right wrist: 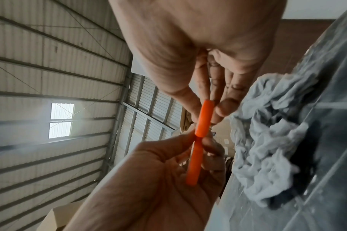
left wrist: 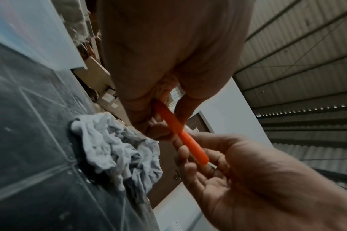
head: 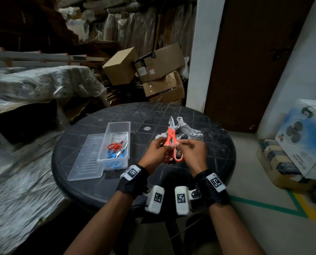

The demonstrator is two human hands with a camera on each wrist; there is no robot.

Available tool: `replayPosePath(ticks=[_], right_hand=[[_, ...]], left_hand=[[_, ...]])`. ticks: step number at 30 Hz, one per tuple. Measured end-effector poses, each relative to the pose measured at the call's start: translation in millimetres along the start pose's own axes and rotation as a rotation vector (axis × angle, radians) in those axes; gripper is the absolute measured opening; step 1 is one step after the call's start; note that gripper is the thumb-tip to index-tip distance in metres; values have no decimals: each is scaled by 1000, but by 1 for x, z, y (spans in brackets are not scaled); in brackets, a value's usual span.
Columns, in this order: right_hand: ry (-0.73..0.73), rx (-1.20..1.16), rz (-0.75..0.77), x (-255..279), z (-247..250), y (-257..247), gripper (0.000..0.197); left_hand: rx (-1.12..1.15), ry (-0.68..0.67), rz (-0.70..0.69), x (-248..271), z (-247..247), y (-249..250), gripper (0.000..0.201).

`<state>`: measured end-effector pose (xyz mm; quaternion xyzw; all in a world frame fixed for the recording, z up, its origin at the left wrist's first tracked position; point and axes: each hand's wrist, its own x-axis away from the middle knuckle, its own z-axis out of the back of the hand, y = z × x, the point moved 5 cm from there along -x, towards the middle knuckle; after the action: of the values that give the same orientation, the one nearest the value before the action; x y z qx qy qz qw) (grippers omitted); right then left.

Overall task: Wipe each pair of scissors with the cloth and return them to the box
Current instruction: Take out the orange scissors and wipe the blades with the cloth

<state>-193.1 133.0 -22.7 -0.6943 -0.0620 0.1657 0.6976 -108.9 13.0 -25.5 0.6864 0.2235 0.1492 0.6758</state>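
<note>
Orange scissors [head: 171, 139] pinched between left hand [head: 156, 153] and right hand [head: 194, 153], above cloth [head: 185, 130]

The orange scissors [head: 171, 139] have smooth matt plastic handles. The cloth [head: 185, 130] is crumpled grey fabric on a dusty, scuffed black table [head: 217, 144]. The box [head: 125, 129] is clear glossy plastic.

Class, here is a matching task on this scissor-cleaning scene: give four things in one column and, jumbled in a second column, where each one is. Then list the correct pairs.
Things:
1. orange scissors
2. cloth
3. red scissors
4. clear lid

Places:
A. inside the clear box
B. flat on the table, left of the box
C. crumpled on the table behind the hands
D. held above the table by the left hand and right hand

Pairs: 1-D, 2-C, 3-A, 4-B
</note>
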Motion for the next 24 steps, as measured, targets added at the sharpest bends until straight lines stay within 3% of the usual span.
replayPosePath(ticks=[4, 9, 12, 15, 18, 24], right_hand=[[113, -3, -77, 2, 40, 12, 11], [279, 60, -190, 10, 80, 35, 8], [351, 124, -210, 10, 97, 47, 21], [371, 149, -263, 7, 104, 65, 6], [381, 203, -301, 7, 106, 70, 14], [413, 308, -308, 2, 106, 67, 12]], left_hand=[[-97, -173, 31, -10, -41, -1, 20], [-461, -339, 23, -38, -77, -18, 20], [-662, -435, -1, -51, -96, -29, 17], [-804, -455, -7, -60, -109, -38, 17], [-890, -473, 37, -66, -114, -47, 21], [-990, -444, 16, -76, -111, -46, 27]])
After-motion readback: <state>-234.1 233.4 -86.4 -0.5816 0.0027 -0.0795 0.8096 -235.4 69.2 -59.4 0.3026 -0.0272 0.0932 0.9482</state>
